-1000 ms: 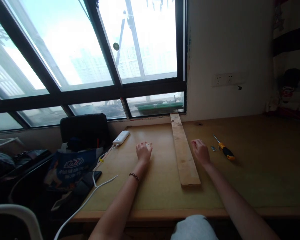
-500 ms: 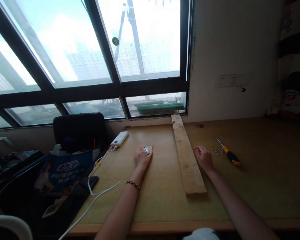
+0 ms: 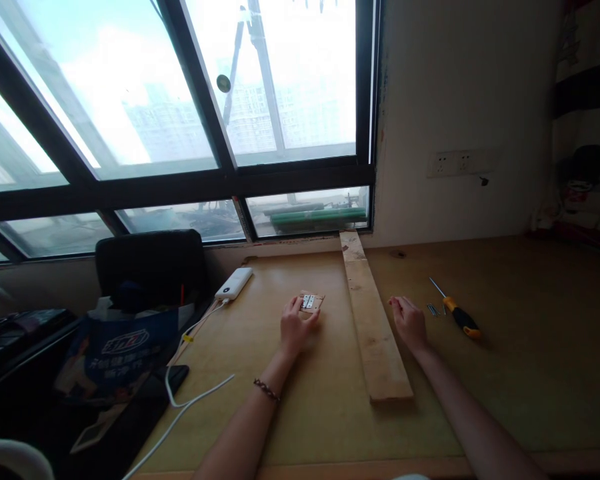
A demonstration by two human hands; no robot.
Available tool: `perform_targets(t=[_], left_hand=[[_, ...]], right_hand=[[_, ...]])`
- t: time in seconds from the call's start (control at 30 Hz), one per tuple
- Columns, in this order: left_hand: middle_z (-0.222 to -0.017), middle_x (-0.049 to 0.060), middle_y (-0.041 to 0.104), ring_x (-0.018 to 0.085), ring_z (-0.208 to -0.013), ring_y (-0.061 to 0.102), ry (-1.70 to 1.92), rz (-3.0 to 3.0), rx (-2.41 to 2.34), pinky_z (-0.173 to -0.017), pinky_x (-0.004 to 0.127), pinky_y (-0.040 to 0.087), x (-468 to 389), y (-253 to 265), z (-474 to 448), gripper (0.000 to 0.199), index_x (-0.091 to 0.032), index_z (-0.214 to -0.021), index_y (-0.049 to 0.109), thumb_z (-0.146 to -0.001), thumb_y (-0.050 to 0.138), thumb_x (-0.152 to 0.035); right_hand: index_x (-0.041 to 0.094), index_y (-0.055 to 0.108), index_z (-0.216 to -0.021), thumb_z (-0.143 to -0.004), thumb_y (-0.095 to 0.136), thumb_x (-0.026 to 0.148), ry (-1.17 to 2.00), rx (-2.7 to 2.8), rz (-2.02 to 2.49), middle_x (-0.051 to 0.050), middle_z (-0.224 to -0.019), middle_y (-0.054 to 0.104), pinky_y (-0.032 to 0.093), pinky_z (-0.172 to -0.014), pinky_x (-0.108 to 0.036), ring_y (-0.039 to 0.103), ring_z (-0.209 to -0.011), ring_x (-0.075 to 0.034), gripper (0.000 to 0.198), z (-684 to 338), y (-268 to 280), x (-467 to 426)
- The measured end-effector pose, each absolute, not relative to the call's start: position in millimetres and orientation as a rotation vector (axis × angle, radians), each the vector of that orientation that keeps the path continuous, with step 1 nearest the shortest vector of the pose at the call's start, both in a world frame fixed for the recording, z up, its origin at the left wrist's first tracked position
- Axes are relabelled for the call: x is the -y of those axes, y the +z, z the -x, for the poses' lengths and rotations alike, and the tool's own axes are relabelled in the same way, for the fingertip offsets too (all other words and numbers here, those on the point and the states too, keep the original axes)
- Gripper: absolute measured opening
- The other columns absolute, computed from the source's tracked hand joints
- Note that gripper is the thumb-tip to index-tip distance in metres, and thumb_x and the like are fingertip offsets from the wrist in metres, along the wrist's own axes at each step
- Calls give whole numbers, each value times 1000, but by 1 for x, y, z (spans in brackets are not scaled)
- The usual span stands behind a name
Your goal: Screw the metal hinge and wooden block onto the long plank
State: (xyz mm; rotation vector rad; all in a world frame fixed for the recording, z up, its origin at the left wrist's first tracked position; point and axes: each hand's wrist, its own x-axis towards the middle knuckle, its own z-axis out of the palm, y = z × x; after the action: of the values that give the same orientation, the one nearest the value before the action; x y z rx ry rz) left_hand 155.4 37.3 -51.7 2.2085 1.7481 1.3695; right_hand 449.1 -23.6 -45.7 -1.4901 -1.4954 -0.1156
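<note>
Here's my left hand (image 3: 294, 329), thumb and fingers pinching the metal hinge (image 3: 308, 301) over the worktop (image 3: 260, 407), left of the wooden board (image 3: 375, 320). Across the board, my right hand (image 3: 409, 324) curls its fingers together; whether they grip anything, I can't tell.

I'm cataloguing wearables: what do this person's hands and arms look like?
The left hand and right hand are gloveless, and the visible forearms have no sleeves. A dark, twisted-looking bracelet circles the left wrist; none shows on the right.
</note>
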Motion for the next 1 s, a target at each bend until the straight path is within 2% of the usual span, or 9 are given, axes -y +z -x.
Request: perform_targets(t=[0.17, 0.27, 0.33, 0.4, 0.6, 0.77, 0.9, 0.93, 1.0], left_hand=[[-116, 11, 55, 25, -108, 51, 1474, -2142, -1493, -94, 39, 40, -15, -45, -178, 43, -20, -109, 58, -71, 61, -41], [-119, 12, 53, 24, -110, 50, 1500, -2136, -1411, -94, 39, 40, -6, -41, -184, 43, -20, -110, 57, -72, 61, -38], [-120, 12, 52, 24, -111, 50, 1522, -2149, -1388, -95, 39, 40, -3, -39, -184, 43, -20, -112, 55, -73, 61, -36], [-121, 13, 51, 24, -112, 48, 1544, -2184, -1380, -95, 40, 40, -3, -39, -183, 44, -19, -114, 54, -73, 61, -35], [-124, 14, 46, 26, -116, 43, 1524, -2364, -1325, -95, 44, 39, 2, -40, -189, 48, -19, -116, 50, -72, 63, -33], [-128, 15, 40, 27, -120, 38, 1470, -2353, -1264, -96, 46, 36, 10, -37, -198, 53, -21, -121, 45, -72, 62, -33], [-134, 16, 36, 29, -125, 33, 1540, -2080, -1219, -98, 49, 32, 13, -33, -200, 74, -20, -131, 32, -67, 67, -35], [-133, 17, 37, 29, -123, 35, 1554, -1936, -1207, -97, 48, 34, 12, -33, -201, 76, -19, -131, 30, -67, 68, -36], [-124, 17, 48, 27, -112, 48, 1475, -1609, -1135, -90, 43, 41, 10, -33, -202, 66, -16, -124, 39, -69, 64, -41]], right_hand=[[16, 58, -78, -89, 34, 35, 19, 1456, 1383, -8, -77, 62, 43, -71, -31, 58, -75, -19, 33, -417, -16, 42], [17, 55, -78, -89, 33, 39, 392, 1390, 1354, -6, -72, 61, 45, -55, -26, 59, -59, -15, 33, -377, 2, 44], [17, 51, -94, -86, 37, 43, 725, 1342, 1317, -5, -73, 62, 45, -45, -24, 60, -53, -15, 31, -348, 6, 37], [16, 43, -106, -81, 44, 45, 930, 1271, 1267, -5, -76, 63, 46, -40, -25, 61, -52, -16, 38, -326, 3, 27], [17, 40, -106, -73, 56, 35, 925, 1146, 1175, -7, -83, 65, 53, -55, -27, 65, -71, -20, 40, -314, -16, 18], [19, 37, -108, -72, 57, 31, 1005, 1044, 1080, -5, -85, 64, 54, -51, -28, 64, -66, -18, 42, -322, -11, 28], [20, 37, -107, -72, 57, 32, 1008, 981, 1022, -5, -86, 62, 53, -50, -26, 63, -64, -16, 42, -322, -9, 26], [20, 37, -107, -72, 57, 33, 1011, 966, 1012, -5, -87, 62, 53, -50, -26, 63, -65, -16, 43, -323, -10, 25], [21, 36, -108, -71, 58, 34, 1043, 937, 990, -4, -88, 61, 53, -49, -26, 63, -64, -16, 44, -324, -12, 22]])
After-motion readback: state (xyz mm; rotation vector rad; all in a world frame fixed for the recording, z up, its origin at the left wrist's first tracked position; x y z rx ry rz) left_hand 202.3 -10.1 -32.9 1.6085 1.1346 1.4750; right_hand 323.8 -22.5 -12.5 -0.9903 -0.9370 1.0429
